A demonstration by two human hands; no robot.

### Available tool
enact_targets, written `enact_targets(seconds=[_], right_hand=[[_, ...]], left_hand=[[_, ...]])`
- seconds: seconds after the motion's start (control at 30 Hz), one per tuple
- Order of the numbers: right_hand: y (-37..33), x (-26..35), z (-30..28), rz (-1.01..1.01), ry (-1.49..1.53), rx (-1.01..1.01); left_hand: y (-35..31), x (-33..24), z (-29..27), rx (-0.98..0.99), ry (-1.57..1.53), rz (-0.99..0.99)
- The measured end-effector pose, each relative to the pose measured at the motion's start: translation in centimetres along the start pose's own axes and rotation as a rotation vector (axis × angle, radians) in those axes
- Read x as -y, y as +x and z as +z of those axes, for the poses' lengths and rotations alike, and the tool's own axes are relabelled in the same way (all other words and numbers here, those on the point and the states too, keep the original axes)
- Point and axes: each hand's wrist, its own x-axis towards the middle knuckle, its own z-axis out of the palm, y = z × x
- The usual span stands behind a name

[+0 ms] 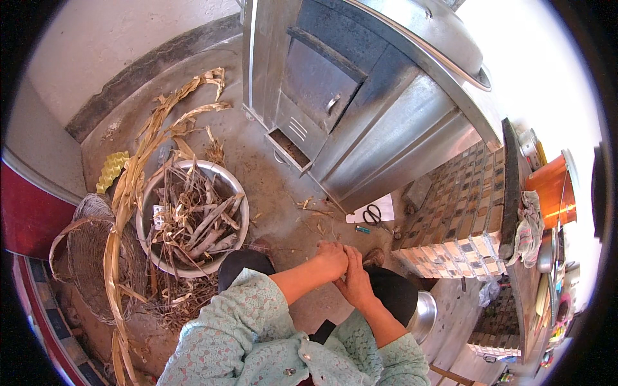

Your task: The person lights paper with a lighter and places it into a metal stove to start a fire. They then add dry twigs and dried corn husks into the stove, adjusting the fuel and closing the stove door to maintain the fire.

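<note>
My left hand (331, 257) and my right hand (355, 282) are pressed together above my knees. The left one has its fingers curled in, and a faint thin line sticks up beside its fingertips. Whatever it may hold is hidden. Over the side of the left hand lies the right, its fingers bent and closed against it. To the left, a metal basin (143, 225) is heaped with dry sticks (209, 222). Ahead stands a metal stove (386, 122) with its door (318, 80) closed and its ash drawer (290, 151) pulled partly out.
Long dry stalks (119, 241) lie left of the basin, over a wire-like basket (96, 257). Black-handled scissors (371, 213) rest on white paper near a teal lighter (363, 229). At right is a brick-patterned counter (457, 212). A metal bowl (426, 315) sits by my right knee.
</note>
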Motion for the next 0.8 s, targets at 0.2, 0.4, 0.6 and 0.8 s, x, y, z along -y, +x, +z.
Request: enact_targets(seconds=[0.2,0.4,0.6,0.8], right_hand=[[0.01,0.05,-0.08,0.003,-0.012,-0.011],[0.04,0.27,-0.15,-0.004,0.012,-0.011],[0.09,0.31,-0.17,-0.015,0.000,-0.016],[-0.02,0.12,0.00,0.001,-0.006,-0.010]], left_hand=[[-0.35,-0.08,-0.70,-0.011,-0.002,0.004],[-0.24,0.03,-0.42,-0.009,0.003,0.003],[-0.25,-0.05,-0.36,-0.014,0.009,-0.007],[-0.17,-0.09,-0.20,-0.013,0.027,0.004]])
